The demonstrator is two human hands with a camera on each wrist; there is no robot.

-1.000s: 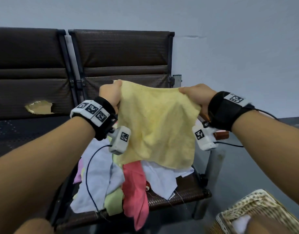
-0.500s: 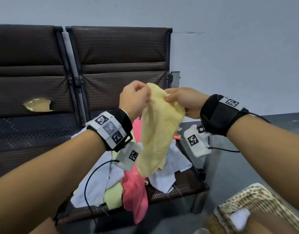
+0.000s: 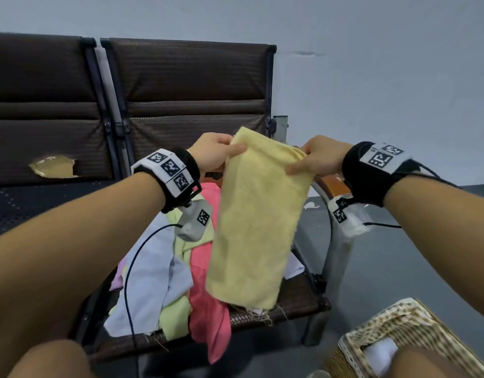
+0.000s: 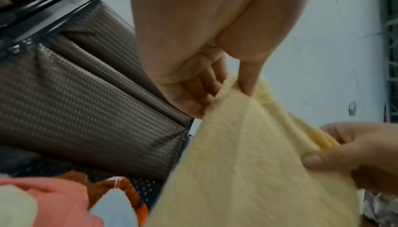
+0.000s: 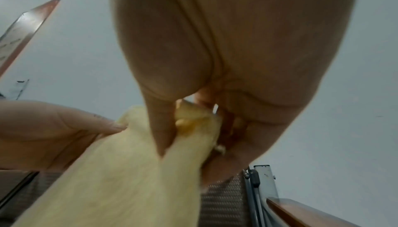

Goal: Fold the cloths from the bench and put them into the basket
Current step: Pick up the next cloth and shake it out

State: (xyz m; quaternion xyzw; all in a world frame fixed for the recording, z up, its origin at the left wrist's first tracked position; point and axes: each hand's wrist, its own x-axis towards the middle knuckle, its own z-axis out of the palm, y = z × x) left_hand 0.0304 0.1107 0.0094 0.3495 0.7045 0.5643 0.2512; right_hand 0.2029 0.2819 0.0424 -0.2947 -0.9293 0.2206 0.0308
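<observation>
While you hold it up: the yellow cloth hangs as a long doubled strip in the air above the bench seat.
Left hand: you pinch the cloth's upper left corner, thumb on the near face, fingers curled behind.
Right hand: you grip the bunched upper right corner; the right wrist view shows your thumb pressed into the gathered folds.
Yellow cloth: top edge stretched between your hands, lower end hanging free just over the bench's front edge.
Pile: pink, pale blue and light green cloths lie loose on the bench seat, behind and left of the yellow cloth; the pink one droops over the front edge.
Basket: woven, on the floor right of the bench, something white inside.
Bench back: brown padding, a torn patch on the left seat's backrest.
</observation>
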